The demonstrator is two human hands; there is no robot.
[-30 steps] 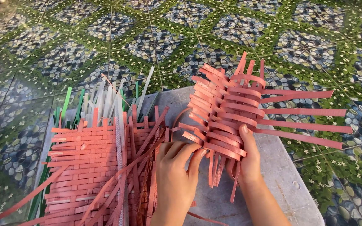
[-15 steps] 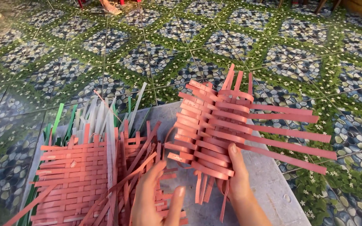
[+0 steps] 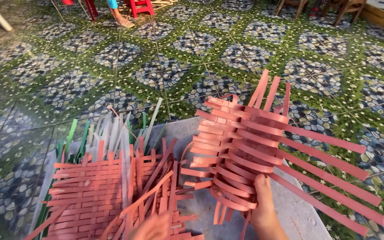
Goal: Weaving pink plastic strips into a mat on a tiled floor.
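Right hand [image 3: 263, 209]: clamped on lower edge of woven red strip panel [image 3: 241, 151], held tilted above grey desk [image 3: 290, 213] | Left hand [image 3: 150, 227]: blurred, grip cannot be told, over flat woven red mat [image 3: 94, 195] | Green and white strips [image 3: 107, 133] beneath mat.

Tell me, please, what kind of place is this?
Probably a home or small workshop for basket weaving: the right hand lifts a half-woven red strip piece, flat woven mats lie stacked on a grey slab, above a patterned tile floor.
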